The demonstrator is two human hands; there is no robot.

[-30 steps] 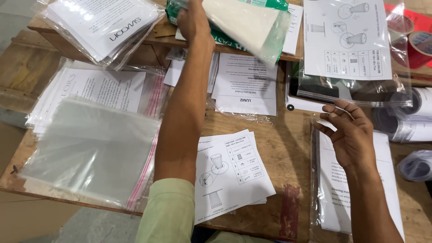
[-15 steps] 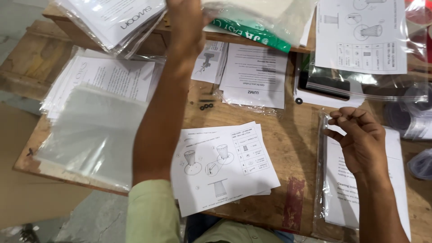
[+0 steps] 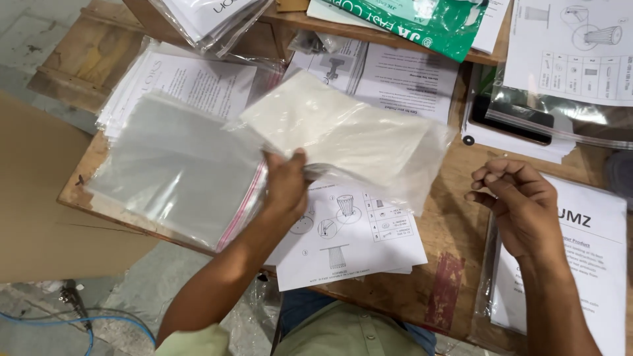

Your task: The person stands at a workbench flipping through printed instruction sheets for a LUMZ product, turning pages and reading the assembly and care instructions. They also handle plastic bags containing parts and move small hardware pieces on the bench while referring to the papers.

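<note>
The left hand holds a clear plastic bag with a pale cream sheet inside, its fingers clamped on the bag's near left corner, thumb on top. From that pinch the bag runs up and to the right, its long axis slanting across the wooden table from the left hand toward the far right, so nearly all of it hangs free beyond the fingers. Its loose right end droops just above the instruction sheet with line drawings that lies flat near the table's front edge.

The right hand holds nothing: its fingers are curled loosely together, the knuckles raised, and it rests over the edge of a bagged printed leaflet at the right. The bag's free right end lies to the left of this hand and somewhat farther from the body, near but not touching, so the right hand is the nearer one to that unsupported end.

To the left of the left hand lies a stack of empty zip bags with a red seal strip, touching the wrist's side. A dark phone under clear film sits beyond the right hand.
</note>
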